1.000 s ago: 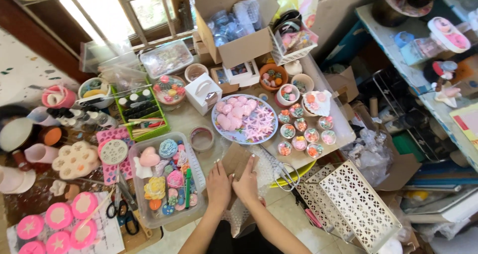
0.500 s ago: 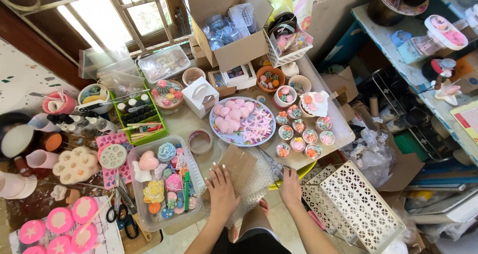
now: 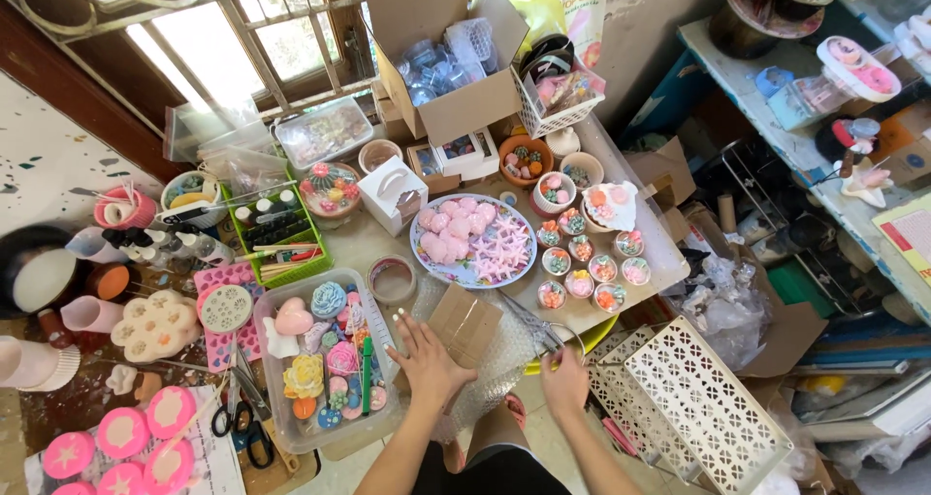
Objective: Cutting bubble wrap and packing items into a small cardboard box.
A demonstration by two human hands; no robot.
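Bright daylight from the overexposed window (image 3: pixel 242 39), soft shadows, sharp centre, wide-angle bending at edges

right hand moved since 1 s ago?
Yes. The right hand went rightward from beside the left hand, now near the white basket.

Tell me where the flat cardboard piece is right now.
In the head view, the flat cardboard piece lies on bubble wrap at the table's near edge, beside the left hand, just below the round plate.
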